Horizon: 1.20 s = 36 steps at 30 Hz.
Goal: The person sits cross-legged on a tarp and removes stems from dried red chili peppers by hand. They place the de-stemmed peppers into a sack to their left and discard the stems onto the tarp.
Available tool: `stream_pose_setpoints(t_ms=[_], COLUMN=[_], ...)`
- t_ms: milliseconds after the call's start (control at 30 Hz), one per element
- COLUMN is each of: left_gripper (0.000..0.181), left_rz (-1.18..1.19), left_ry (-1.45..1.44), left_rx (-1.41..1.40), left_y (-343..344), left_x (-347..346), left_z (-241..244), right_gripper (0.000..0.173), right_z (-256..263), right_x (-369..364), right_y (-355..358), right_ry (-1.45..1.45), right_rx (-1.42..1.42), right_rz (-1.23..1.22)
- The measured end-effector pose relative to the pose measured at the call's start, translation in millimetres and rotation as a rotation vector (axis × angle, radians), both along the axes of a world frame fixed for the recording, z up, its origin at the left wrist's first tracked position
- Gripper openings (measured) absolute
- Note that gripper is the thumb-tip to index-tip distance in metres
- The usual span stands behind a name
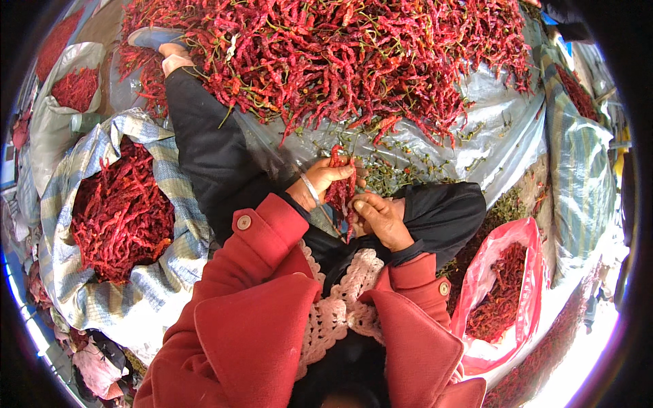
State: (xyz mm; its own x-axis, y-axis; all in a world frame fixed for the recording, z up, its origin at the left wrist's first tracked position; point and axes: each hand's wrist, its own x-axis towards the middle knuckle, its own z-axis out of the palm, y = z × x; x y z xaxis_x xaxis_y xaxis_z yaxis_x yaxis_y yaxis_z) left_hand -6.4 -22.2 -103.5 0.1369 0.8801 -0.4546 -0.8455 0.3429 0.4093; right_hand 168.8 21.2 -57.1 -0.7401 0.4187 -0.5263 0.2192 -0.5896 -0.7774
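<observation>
In my left hand I hold a small bunch of dried red chili peppers, its tips hanging down over my lap. My right hand is at the bunch's lower right side, with thumb and forefinger pinched together; whether they grip a pepper or a stem is too small to tell. A large heap of dried red chilies with green stems spreads on clear plastic sheeting beyond my hands. Loose green stems lie on the sheet between the heap and my folded leg.
A striped woven sack of red chilies stands at the left, with a pale sack behind it. At the right are a red plastic bag holding chilies and a tall striped sack. My outstretched leg borders the heap.
</observation>
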Motion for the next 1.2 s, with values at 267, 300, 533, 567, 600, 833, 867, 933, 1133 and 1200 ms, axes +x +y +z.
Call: stream_pose_setpoints(t_ms=[267, 300, 533, 567, 600, 833, 867, 933, 1133, 1200], left_gripper=[0.018, 0.017, 0.015, 0.014, 0.014, 0.017, 0.013, 0.012, 0.012, 0.01], left_rz=[-0.092, -0.131, -0.251, -0.287, -0.362, -0.224, -0.155, -0.07, -0.059, -0.028], left_ry=[0.203, 0.213, 0.263, 0.326, 0.436, 0.009, -0.048, -0.105, -0.128, -0.031], left_rx=[0.003, 0.038, 0.036, 0.054, 0.05, 0.104, 0.098, 0.042, 0.059, 0.011], left_y=[-2.4, -1.6, -1.4, -3.0, -3.4, -2.4, -2.9, -0.5, -6.5, -9.7], left_x=[5.5, 6.4, 6.9, 6.5, 4.9, -7.5, -12.0, -9.1, -9.1, -10.8], left_z=[19.9, 25.2, 15.2, 11.0, 16.9, 8.2, 6.0, 9.2, -5.4, -2.5], right_gripper=[0.016, 0.016, 0.009, 0.009, 0.007, 0.021, 0.027, 0.021, 0.024, 0.026], right_z=[7.5, 7.4, -13.8, -12.7, -10.0, 0.9, -1.5, -15.9, -75.0, -74.3], right_x=[-27.8, -29.9, -29.4, -28.0, -25.0, 19.9, 16.6, -0.3, -42.4, -31.7], right_y=[31.9, 31.8, 29.2, 28.6, 29.4, 72.9, 79.3, 101.6, 125.1, 115.5], right_ry=[0.044, 0.087, 0.108, 0.12, 0.13, -0.412, -0.632, -0.603, -0.601, -0.461], right_rx=[0.191, 0.091, 0.057, -0.029, -0.128, 1.108, 1.506, 1.447, 1.566, 1.524], right_rz=[-0.279, -0.298, -0.409, -0.399, -0.378, 0.73, 0.679, 0.255, 0.17, 0.111])
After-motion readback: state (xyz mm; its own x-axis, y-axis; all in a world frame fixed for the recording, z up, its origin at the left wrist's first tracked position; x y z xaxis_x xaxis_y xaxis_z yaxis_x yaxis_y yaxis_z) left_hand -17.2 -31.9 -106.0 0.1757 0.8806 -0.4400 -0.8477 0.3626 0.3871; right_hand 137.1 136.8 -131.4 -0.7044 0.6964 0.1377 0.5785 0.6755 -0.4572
